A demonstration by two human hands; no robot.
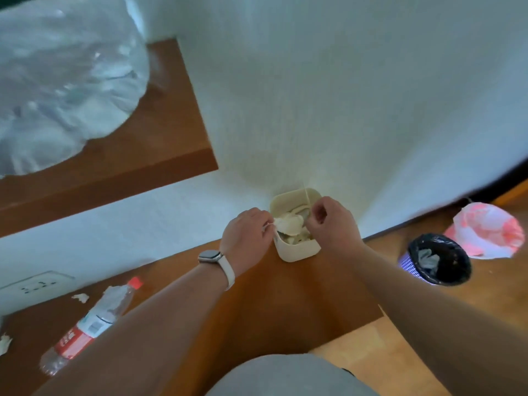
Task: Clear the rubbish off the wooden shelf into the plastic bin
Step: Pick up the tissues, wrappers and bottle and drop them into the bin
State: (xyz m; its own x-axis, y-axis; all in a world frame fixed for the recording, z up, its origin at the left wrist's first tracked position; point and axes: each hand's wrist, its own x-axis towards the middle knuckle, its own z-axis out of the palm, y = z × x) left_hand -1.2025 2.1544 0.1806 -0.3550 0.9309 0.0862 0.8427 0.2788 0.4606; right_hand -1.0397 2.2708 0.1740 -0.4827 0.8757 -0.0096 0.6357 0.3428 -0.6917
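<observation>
A small cream plastic bin (297, 252) stands on the wooden shelf (285, 295), in the corner against the white wall. It holds pale crumpled rubbish. My left hand (248, 232), with a watch on the wrist, pinches a crumpled white tissue (288, 224) over the bin's left rim. My right hand (333, 221) hovers over the right rim with curled fingers and seems to pinch a thin pale stick (307, 197) that points up out of the bin. A crushed plastic bottle (91, 324) with a red label and cap lies on the shelf to the left.
Small paper scraps (81, 297) lie near the bottle. A wall socket (37, 285) sits behind them. An upper wooden shelf (160, 132) carries a big clear plastic bag (63, 81). On the floor at right stand a black-lined basket (440, 260) and a pink bag (485, 230).
</observation>
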